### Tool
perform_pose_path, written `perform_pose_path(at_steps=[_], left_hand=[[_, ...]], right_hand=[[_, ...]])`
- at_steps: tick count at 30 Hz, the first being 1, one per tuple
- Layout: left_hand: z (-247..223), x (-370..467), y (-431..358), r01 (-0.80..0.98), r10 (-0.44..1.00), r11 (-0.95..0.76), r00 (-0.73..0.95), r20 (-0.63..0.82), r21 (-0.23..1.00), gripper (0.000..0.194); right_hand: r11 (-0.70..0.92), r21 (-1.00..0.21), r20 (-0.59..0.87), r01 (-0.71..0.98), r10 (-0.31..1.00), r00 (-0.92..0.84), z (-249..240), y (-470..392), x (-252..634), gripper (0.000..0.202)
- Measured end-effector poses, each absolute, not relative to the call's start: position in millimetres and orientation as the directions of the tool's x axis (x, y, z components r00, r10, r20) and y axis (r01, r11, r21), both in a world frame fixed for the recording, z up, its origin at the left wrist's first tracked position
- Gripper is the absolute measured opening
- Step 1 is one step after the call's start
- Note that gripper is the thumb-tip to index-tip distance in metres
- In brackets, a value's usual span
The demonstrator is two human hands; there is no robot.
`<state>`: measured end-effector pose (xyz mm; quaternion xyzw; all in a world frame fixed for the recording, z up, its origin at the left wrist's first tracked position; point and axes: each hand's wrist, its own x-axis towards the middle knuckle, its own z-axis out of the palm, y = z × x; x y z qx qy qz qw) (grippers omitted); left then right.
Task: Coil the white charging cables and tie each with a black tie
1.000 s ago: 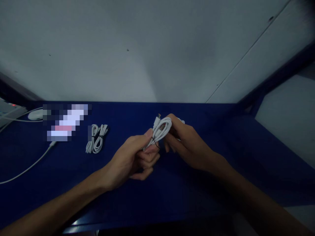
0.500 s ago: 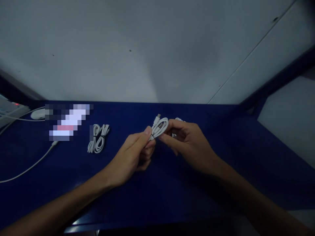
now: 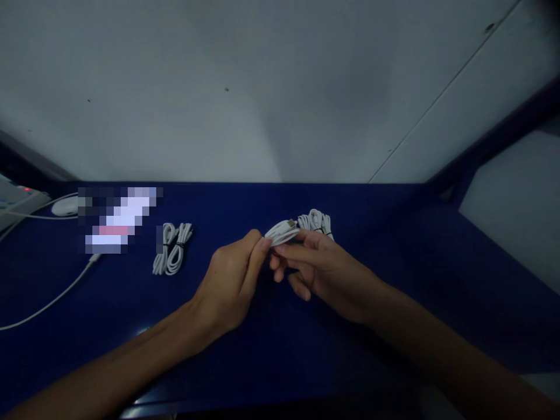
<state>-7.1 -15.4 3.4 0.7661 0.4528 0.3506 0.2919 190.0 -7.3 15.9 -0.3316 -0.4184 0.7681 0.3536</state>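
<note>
A coiled white USB cable (image 3: pixel 281 232) is held up between both hands over the blue table, its metal plug showing at the right end. My left hand (image 3: pixel 236 271) pinches the coil's left end between thumb and fingers. On the right side, the thumb and forefinger of my right hand (image 3: pixel 324 262) are closed on the same coil, with the other fingers curled loosely below. Just behind my right hand lie more tied white cables (image 3: pixel 315 220), partly covered by it. Two tied white cable bundles (image 3: pixel 172 249) rest to the left of my left hand.
On the left, a pixelated, lit phone-like device (image 3: pixel 125 219) has a white cord (image 3: pixel 65 297) plugged into its near end. A white power strip (image 3: pixel 21 198) with a red light sits at the far left edge. A pale wall (image 3: pixel 245 134) rises behind the blue table (image 3: pixel 245 373).
The coiled cable has been turned flatter and lowered slightly. My right fingers have moved in and now grip its right end, and the cables behind show more.
</note>
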Motion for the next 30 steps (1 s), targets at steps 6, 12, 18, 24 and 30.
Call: perform_pose_path(at_steps=[6,12,18,24,30], left_hand=[[-2,-9,-14,0.602,0.851,-0.525,0.366,0.376,0.602,0.032],[-1,-8,-12,0.657,0.833,-0.549,0.383,0.399,0.517,0.033],[-4,-9,-13,0.55,0.81,-0.586,0.386,0.441,0.594,0.03],[-4,-4,-20,0.404,0.911,-0.385,0.312,0.27,0.83,0.038],[-7,0,-24,0.173,0.951,-0.026,0.308,-0.03,0.985,0.043]], right_hand=[[-0.387,-0.885,-0.225,-0.259,0.842,-0.49,17,-7,189,0.009],[-0.292,-0.942,-0.176,-0.164,0.848,-0.5,12,-4,195,0.012],[-0.249,-0.955,-0.126,-0.163,0.834,-0.537,14,-1,200,0.015],[-0.14,-0.989,-0.1,-0.055,0.887,-0.451,19,-3,194,0.016],[0.154,-0.978,0.107,0.143,0.95,-0.292,12,-10,187,0.007]])
